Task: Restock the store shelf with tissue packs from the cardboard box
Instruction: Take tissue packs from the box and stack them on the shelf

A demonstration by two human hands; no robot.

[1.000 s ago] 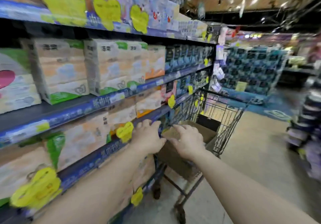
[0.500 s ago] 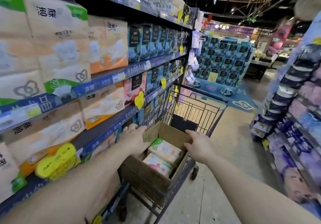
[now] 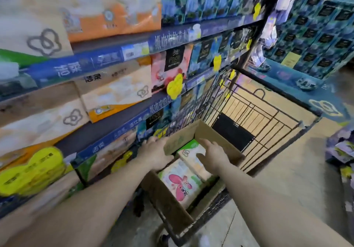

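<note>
Head view: your right hand [image 3: 211, 155] is now dipping, fingers spread, off the rim into the cardboard box [image 3: 172, 204] at lower centre onto the tissue packs [image 3: 182, 181], left hand [image 3: 155, 155] flat on the flap, so picking is starting.

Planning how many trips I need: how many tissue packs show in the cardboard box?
2: a pink-flower pack nearest the person, a green-topped pack under the right hand. More may lie beneath.

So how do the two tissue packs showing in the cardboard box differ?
The near pack bears a big pink motif; the far pack is peach with a green corner. The near pack lies uncovered, while the right hand reaches over the far pack. Both lie in the cardboard box.
</note>
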